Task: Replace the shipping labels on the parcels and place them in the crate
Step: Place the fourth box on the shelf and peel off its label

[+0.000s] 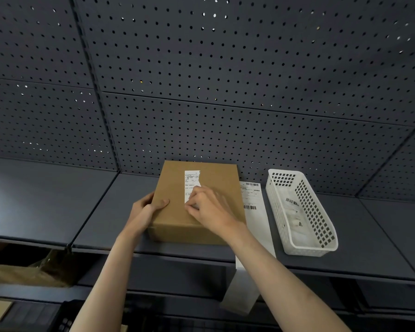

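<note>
Holding the cardboard parcel (196, 207) steady on the shelf (105, 212), the left hand (145, 208) wraps its fingers round the box's 9 o'clock edge. Right hand (207, 207) pinches the half-torn white label (190, 185) on top. Just off at 3 o'clock lies a strip of fresh labels (255, 212), then the white crate (300, 212), with peeled scraps inside.

**One head-worn view, close over the shelf**

Your head camera looks forward and down from near range at the grey shelf (345, 248), with the pegboard wall (225, 68) filling the upper frame and your forearms entering from below.
</note>
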A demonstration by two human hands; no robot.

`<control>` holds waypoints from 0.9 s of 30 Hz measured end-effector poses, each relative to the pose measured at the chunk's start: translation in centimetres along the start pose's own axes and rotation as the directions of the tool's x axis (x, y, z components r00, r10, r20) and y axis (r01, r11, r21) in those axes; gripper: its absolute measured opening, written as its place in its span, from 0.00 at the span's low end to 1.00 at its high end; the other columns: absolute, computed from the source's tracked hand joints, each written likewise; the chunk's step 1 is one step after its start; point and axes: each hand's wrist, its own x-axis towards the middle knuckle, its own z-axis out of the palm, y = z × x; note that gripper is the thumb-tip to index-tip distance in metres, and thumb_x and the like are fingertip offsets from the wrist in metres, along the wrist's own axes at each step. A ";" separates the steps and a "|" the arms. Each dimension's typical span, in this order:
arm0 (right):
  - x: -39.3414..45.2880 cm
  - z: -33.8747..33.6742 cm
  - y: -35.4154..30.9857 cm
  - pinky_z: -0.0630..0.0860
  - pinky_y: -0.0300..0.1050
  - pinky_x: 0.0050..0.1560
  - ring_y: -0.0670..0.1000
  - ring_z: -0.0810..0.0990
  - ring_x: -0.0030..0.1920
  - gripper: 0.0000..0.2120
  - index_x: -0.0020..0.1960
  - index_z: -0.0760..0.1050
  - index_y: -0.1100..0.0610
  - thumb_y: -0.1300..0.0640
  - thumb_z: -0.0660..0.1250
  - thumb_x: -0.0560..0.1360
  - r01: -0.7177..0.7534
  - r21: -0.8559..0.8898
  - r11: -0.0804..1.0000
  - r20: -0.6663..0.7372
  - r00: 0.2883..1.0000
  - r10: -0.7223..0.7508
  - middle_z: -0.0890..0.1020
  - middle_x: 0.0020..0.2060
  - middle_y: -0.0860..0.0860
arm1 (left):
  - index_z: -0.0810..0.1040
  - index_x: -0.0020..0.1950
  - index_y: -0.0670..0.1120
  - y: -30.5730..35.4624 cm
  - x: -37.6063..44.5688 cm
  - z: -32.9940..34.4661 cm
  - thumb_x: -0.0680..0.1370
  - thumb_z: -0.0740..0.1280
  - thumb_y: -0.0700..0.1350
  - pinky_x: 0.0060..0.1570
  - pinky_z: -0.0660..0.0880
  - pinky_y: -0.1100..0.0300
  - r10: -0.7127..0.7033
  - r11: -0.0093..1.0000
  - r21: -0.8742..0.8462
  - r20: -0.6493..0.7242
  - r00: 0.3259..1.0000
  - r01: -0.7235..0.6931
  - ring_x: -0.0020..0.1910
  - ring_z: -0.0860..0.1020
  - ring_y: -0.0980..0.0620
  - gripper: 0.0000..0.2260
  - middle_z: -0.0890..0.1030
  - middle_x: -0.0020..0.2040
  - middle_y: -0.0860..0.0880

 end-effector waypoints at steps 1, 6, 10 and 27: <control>0.0 0.0 0.0 0.75 0.49 0.47 0.49 0.73 0.52 0.13 0.44 0.84 0.58 0.53 0.67 0.81 0.002 0.002 1.000 -0.004 1.000 -0.002 0.78 0.47 0.46 | 0.76 0.62 0.53 -0.1 0.1 0.0 0.76 0.72 0.46 0.44 0.74 0.60 0.000 1.000 -0.001 0.001 1.000 0.000 0.51 0.80 0.51 0.16 0.82 0.54 0.54; -0.1 -0.1 -0.2 0.75 0.49 0.46 0.52 0.76 0.53 0.11 0.44 0.84 0.58 0.56 0.65 0.80 0.014 -0.011 1.000 -0.034 0.999 -0.014 0.80 0.47 0.48 | 0.75 0.63 0.54 -0.2 0.2 0.0 0.76 0.72 0.47 0.44 0.74 0.60 -0.006 1.000 0.000 0.001 1.000 0.006 0.51 0.80 0.52 0.16 0.81 0.54 0.54; -0.2 -0.4 -0.2 0.70 0.47 0.44 0.51 0.76 0.49 0.10 0.48 0.82 0.55 0.54 0.63 0.80 -0.028 -0.003 1.000 -0.038 0.999 0.028 0.81 0.48 0.48 | 0.75 0.63 0.53 -0.3 0.1 0.0 0.77 0.72 0.47 0.45 0.74 0.59 -0.004 1.000 0.006 0.009 1.000 0.003 0.52 0.80 0.51 0.15 0.81 0.54 0.54; -0.9 1.4 -1.0 0.76 0.52 0.42 0.56 0.78 0.51 0.07 0.49 0.80 0.62 0.63 0.64 0.80 0.083 -0.193 0.978 -0.171 0.978 -0.116 0.82 0.48 0.54 | 0.75 0.63 0.54 -0.5 0.2 -0.1 0.77 0.72 0.47 0.44 0.74 0.59 0.006 1.000 0.000 0.016 1.000 -0.006 0.52 0.80 0.50 0.15 0.82 0.54 0.53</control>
